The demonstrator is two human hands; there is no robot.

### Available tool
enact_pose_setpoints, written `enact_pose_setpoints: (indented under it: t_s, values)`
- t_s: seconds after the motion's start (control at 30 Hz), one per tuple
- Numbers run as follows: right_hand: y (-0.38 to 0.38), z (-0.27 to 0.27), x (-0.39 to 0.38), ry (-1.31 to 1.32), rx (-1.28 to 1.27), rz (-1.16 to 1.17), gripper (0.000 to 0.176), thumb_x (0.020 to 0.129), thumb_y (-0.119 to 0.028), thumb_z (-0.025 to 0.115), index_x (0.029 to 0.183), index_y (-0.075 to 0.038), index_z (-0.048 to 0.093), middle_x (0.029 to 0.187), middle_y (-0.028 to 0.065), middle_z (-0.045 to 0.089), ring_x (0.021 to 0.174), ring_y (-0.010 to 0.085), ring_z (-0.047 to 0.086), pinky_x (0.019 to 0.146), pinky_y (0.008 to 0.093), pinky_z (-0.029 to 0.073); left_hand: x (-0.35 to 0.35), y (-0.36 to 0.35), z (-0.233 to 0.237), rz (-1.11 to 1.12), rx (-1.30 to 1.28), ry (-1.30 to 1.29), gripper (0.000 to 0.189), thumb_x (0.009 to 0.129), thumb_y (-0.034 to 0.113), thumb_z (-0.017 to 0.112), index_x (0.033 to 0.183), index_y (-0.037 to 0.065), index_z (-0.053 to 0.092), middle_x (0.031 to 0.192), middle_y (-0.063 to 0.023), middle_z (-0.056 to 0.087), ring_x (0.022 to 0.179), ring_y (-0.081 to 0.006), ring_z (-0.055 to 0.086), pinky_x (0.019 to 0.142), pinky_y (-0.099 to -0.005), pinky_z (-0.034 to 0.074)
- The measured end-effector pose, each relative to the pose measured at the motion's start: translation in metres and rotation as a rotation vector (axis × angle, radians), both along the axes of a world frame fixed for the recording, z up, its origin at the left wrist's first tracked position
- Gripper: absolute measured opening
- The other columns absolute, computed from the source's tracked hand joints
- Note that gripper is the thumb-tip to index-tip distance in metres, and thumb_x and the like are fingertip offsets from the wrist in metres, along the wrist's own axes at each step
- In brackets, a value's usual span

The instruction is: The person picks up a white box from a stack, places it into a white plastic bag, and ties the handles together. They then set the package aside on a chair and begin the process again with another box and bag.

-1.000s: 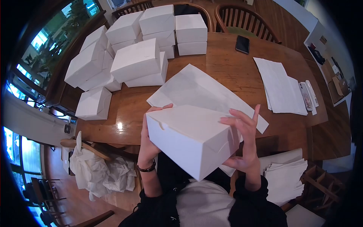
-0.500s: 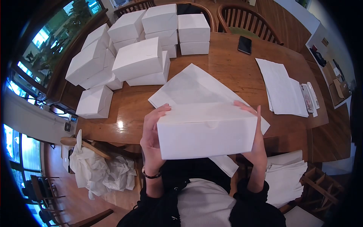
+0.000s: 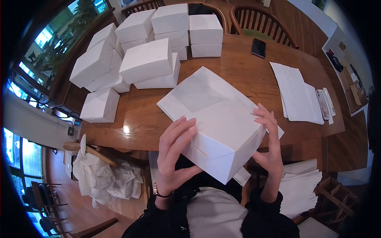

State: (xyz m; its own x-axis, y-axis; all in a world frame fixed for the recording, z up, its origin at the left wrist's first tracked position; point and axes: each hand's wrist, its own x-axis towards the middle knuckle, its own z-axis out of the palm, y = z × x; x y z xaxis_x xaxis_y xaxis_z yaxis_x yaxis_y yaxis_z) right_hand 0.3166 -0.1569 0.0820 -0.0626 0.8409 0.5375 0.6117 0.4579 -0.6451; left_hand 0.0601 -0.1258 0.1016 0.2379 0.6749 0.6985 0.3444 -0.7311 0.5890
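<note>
A closed white cardboard box (image 3: 222,129) is tilted in front of my chest, one corner turned towards me. My left hand (image 3: 174,148) grips its left side, fingers on the upper edge and thumb low on the front. On the right end, my right hand (image 3: 269,139) holds the box with fingers over the top edge and thumb below. Behind and partly under the box, flat white card sheets (image 3: 200,85) lie on the wooden table (image 3: 238,71). The underside of the box is hidden.
Several finished white boxes (image 3: 147,59) are stacked at the table's back left. To the right are a black phone (image 3: 258,48), white papers (image 3: 295,93) and slim pens or cutters (image 3: 323,104). A chair (image 3: 93,154) with crumpled white bags (image 3: 95,172) stands left; more flat sheets (image 3: 301,190) lie lower right.
The box has turned between my hands, from its long front face towards me to a corner towards me. Both hands have shifted their hold on it.
</note>
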Motion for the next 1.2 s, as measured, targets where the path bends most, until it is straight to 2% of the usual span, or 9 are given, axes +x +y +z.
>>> enact_pose_setpoints:
  t_s: [0.47,0.57,0.67,0.77,0.8,0.9,0.93,1.03,1.2]
  values:
    - [0.000,-0.006,0.001,0.023,0.002,0.020,0.071,0.062,-0.007,0.081,0.127,-0.012,0.053,0.139,0.0119,0.051,0.140,0.0365,0.038,0.118,0.0576,0.015,0.000,-0.005,0.004,0.013,-0.053,0.092,0.070,0.062,0.006,0.080,0.129,0.003,0.059,0.135,-0.0131,0.055,0.127,-0.0366,0.052,0.104,-0.0437,0.043]
    - [-0.001,-0.008,0.000,0.027,0.026,0.001,0.075,0.068,-0.006,0.077,0.136,-0.012,0.047,0.146,0.0155,0.043,0.142,0.0371,0.034,0.118,0.0549,0.017,0.000,-0.003,-0.001,0.020,0.014,0.155,0.067,0.065,0.005,0.080,0.129,0.007,0.060,0.137,-0.0131,0.053,0.128,-0.0363,0.050,0.104,-0.0475,0.043]
    - [0.002,-0.004,-0.009,0.120,0.113,-0.156,0.076,0.082,-0.007,0.066,0.149,-0.012,0.032,0.154,0.0179,0.032,0.143,0.0365,0.032,0.117,0.0514,0.024,0.009,0.001,-0.016,0.180,0.283,0.173,0.056,0.073,0.007,0.078,0.126,0.017,0.061,0.137,-0.0100,0.054,0.129,-0.0338,0.051,0.107,-0.0538,0.042]
    - [0.001,-0.005,-0.002,0.518,-0.099,-0.108,0.072,0.094,-0.010,0.051,0.156,-0.012,0.015,0.157,0.0173,0.027,0.141,0.0334,0.034,0.113,0.0467,0.031,0.023,0.005,-0.016,0.224,0.474,0.342,0.045,0.081,0.012,0.075,0.123,0.025,0.062,0.138,-0.0047,0.054,0.129,-0.0289,0.051,0.109,-0.0598,0.039]
    - [-0.004,0.006,-0.003,0.611,-0.247,-0.112,0.065,0.102,-0.020,0.046,0.156,-0.011,0.012,0.157,0.0149,0.028,0.138,0.0278,0.038,0.109,0.0420,0.036,0.027,0.012,-0.021,0.210,0.595,0.467,0.041,0.082,0.014,0.074,0.119,0.030,0.063,0.135,-0.0072,0.056,0.132,-0.0283,0.047,0.111,-0.0609,0.036]
    - [-0.006,-0.014,0.008,1.013,-0.514,0.018,0.067,0.104,-0.031,0.046,0.157,-0.012,0.010,0.154,0.0123,0.032,0.134,0.0234,0.042,0.107,0.0393,0.038,0.048,0.017,-0.032,0.146,0.675,0.509,0.034,0.086,0.026,0.072,0.118,0.034,0.063,0.135,0.0033,0.056,0.132,-0.0183,0.047,0.112,-0.0599,0.037]
    - [-0.009,-0.017,0.008,1.056,-0.550,0.071,0.069,0.104,-0.040,0.047,0.156,-0.013,0.011,0.149,0.0099,0.037,0.132,0.0212,0.044,0.105,0.0386,0.041,0.055,0.018,-0.038,0.154,0.699,0.522,0.030,0.090,0.033,0.067,0.120,0.037,0.061,0.135,0.0109,0.055,0.132,-0.0096,0.045,0.113,-0.0579,0.036]
    - [-0.013,-0.021,0.005,1.181,-0.576,-0.002,0.062,0.103,-0.044,0.045,0.151,-0.009,0.029,0.144,0.0091,0.044,0.130,0.0215,0.047,0.105,0.0380,0.040,0.069,0.024,-0.043,0.064,0.780,0.552,0.031,0.093,0.029,0.062,0.122,0.039,0.060,0.136,0.0124,0.054,0.132,-0.0074,0.044,0.115,-0.0563,0.034]
    - [-0.011,-0.016,0.027,1.248,-0.333,-0.254,0.064,0.101,-0.048,0.049,0.149,-0.009,0.032,0.140,0.0090,0.047,0.128,0.0227,0.049,0.102,0.0405,0.043,0.085,0.038,-0.045,-0.055,0.703,0.564,0.034,0.093,0.036,0.061,0.127,0.032,0.058,0.141,0.0049,0.052,0.133,-0.0142,0.046,0.116,-0.0544,0.032]
